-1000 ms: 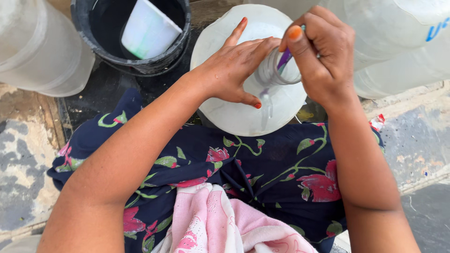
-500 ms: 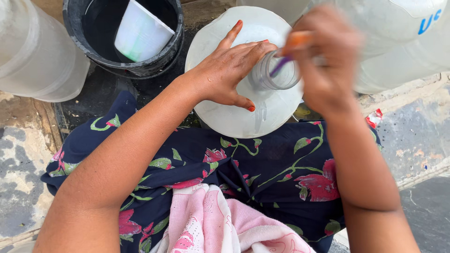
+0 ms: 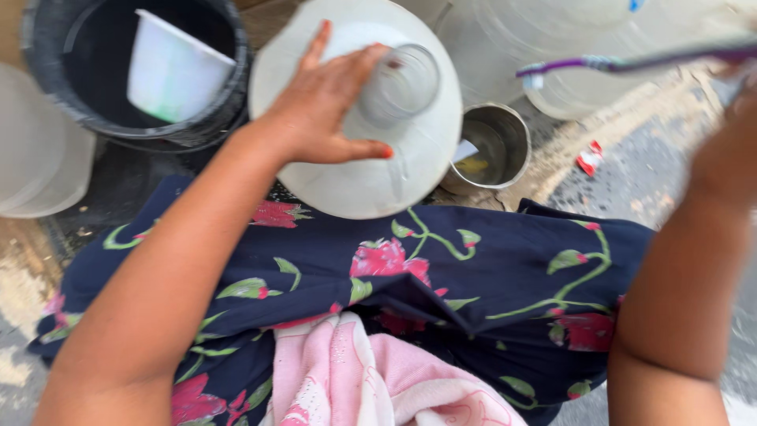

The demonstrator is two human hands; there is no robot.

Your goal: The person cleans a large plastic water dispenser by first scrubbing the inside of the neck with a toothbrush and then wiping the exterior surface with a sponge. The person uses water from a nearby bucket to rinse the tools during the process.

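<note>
Left hand (image 3: 327,106): spread, steadying the white jug (image 3: 363,173) beside its neck.
Right hand (image 3: 729,158): blurred, cut off; grip unclear, purple brush (image 3: 631,61) near it.

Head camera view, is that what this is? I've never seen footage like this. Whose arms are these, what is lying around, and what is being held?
Yes. The one camera sits on a person's head and looks down, so both arms are that person's own, over a lap in a dark flowered cloth with a pink cloth on it. The left hand rests on the shoulder of a big whitish water jug, beside its open neck. The right hand, blurred at the edge, holds up a thin purple brush, clear of the jug. Around them: a black bucket with a white cup inside, a metal cup, and more pale jugs.
</note>
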